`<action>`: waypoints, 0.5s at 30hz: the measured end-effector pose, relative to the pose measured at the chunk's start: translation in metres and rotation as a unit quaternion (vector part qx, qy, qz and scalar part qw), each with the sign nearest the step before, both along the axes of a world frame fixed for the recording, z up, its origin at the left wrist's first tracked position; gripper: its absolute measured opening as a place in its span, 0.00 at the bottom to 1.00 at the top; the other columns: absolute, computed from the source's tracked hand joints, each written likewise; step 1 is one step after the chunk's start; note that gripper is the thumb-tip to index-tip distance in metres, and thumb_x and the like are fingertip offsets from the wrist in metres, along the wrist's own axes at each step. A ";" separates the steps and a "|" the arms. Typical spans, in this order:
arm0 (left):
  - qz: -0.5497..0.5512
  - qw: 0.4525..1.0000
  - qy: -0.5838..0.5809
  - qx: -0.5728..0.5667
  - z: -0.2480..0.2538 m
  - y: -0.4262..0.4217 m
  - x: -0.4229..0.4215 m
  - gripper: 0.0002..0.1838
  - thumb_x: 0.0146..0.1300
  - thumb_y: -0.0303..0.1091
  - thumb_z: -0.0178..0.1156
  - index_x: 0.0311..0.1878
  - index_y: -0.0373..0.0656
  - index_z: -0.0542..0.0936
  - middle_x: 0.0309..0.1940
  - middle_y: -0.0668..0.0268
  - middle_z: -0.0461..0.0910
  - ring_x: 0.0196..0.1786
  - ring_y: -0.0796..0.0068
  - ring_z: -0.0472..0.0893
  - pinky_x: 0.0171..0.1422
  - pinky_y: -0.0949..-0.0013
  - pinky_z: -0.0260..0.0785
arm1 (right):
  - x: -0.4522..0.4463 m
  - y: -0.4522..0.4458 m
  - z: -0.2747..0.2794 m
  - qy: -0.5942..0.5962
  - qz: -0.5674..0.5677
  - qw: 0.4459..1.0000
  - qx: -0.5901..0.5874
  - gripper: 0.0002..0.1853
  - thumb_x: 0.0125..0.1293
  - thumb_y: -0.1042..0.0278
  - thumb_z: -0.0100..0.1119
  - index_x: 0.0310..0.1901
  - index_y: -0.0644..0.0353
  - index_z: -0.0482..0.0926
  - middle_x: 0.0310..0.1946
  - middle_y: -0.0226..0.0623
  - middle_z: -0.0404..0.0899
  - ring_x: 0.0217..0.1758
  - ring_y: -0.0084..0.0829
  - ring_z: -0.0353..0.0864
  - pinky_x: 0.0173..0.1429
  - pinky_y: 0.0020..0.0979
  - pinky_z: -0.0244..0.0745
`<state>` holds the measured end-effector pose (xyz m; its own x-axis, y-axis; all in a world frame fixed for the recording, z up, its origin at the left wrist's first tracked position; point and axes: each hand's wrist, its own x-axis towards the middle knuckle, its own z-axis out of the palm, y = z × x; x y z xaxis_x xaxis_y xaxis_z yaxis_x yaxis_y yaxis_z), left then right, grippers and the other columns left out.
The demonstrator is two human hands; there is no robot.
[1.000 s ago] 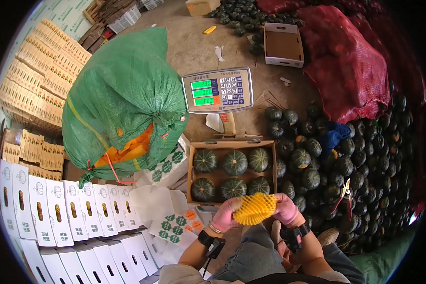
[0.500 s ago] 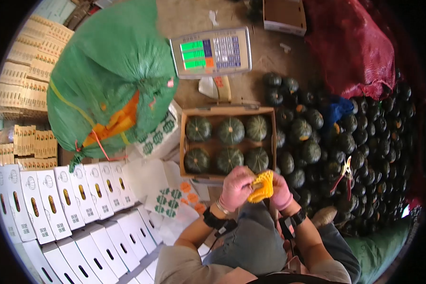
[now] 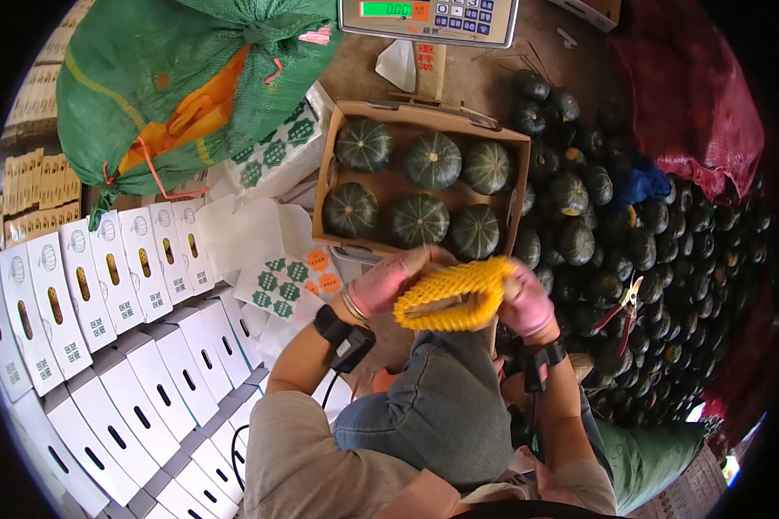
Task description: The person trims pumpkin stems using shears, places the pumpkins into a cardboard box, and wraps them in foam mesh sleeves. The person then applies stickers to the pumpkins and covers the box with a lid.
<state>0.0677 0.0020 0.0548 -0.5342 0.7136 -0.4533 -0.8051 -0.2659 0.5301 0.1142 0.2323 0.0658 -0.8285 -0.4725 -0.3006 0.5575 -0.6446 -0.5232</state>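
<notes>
Though open, netting (image 3: 478, 285) near box rim (image 3: 355, 243).

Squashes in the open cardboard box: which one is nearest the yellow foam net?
The near row's right-hand squash; in this view the yellow foam net comes up to its edge, while the other five squashes sit farther off.

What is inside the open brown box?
Six green pumpkins, in two rows of three, sit in the box. Whatever lies directly beneath them is hidden.
</notes>
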 end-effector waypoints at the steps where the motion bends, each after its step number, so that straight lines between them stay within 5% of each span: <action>1: -0.051 0.992 0.103 -0.059 0.001 -0.006 -0.005 0.14 0.68 0.38 0.50 0.46 0.35 0.75 0.43 0.65 0.78 0.48 0.76 0.76 0.55 0.69 0.68 | -0.005 0.004 -0.001 -0.012 -0.044 0.999 0.014 0.17 0.65 0.60 0.55 0.48 0.65 0.73 0.38 0.38 0.79 0.30 0.26 0.78 0.30 0.25 0.74; 3: -0.122 0.940 0.255 -0.192 -0.002 -0.019 -0.023 0.11 0.67 0.35 0.52 0.42 0.37 0.75 0.41 0.66 0.78 0.45 0.74 0.77 0.50 0.67 0.69 | -0.014 -0.013 0.006 -0.087 -0.054 0.992 0.068 0.14 0.67 0.61 0.52 0.46 0.63 0.73 0.33 0.34 0.77 0.22 0.23 0.74 0.22 0.23 0.69; 5: -0.170 0.860 0.353 -0.328 -0.013 -0.026 -0.049 0.08 0.66 0.33 0.53 0.41 0.38 0.75 0.39 0.63 0.79 0.42 0.70 0.78 0.45 0.66 0.70 | -0.021 -0.027 -0.019 -0.055 -0.030 0.960 0.272 0.11 0.70 0.63 0.48 0.44 0.61 0.73 0.31 0.29 0.75 0.31 0.22 0.73 0.35 0.23 0.69; 7: -0.088 0.723 0.491 -0.478 -0.021 -0.020 -0.060 0.05 0.64 0.30 0.55 0.40 0.39 0.75 0.36 0.55 0.77 0.39 0.59 0.78 0.40 0.62 0.69 | -0.022 -0.041 -0.073 0.047 0.011 0.920 0.389 0.10 0.69 0.64 0.49 0.45 0.59 0.73 0.30 0.29 0.74 0.35 0.24 0.72 0.41 0.23 0.66; 10: -0.062 0.716 0.508 -0.475 -0.060 -0.016 -0.066 0.06 0.64 0.30 0.55 0.41 0.40 0.73 0.34 0.51 0.75 0.37 0.52 0.75 0.41 0.63 0.68 | -0.037 -0.077 -0.098 0.038 0.013 0.885 0.464 0.10 0.67 0.63 0.49 0.46 0.57 0.73 0.31 0.32 0.75 0.33 0.27 0.74 0.36 0.25 0.70; 14: -0.060 0.788 0.439 -0.429 -0.083 -0.017 -0.072 0.09 0.62 0.26 0.48 0.45 0.44 0.69 0.35 0.47 0.75 0.41 0.40 0.73 0.44 0.58 0.69 | -0.065 -0.073 -0.062 -0.129 0.123 0.878 0.444 0.14 0.66 0.60 0.50 0.50 0.56 0.71 0.35 0.36 0.77 0.30 0.31 0.78 0.21 0.33 0.71; 15: -0.070 0.803 0.412 -0.425 -0.082 -0.017 -0.071 0.05 0.65 0.25 0.47 0.44 0.40 0.70 0.31 0.58 0.72 0.35 0.70 0.71 0.45 0.69 0.67 | -0.070 -0.071 -0.056 -0.136 0.133 0.886 0.422 0.15 0.66 0.61 0.50 0.51 0.57 0.71 0.37 0.36 0.78 0.33 0.31 0.79 0.27 0.32 0.74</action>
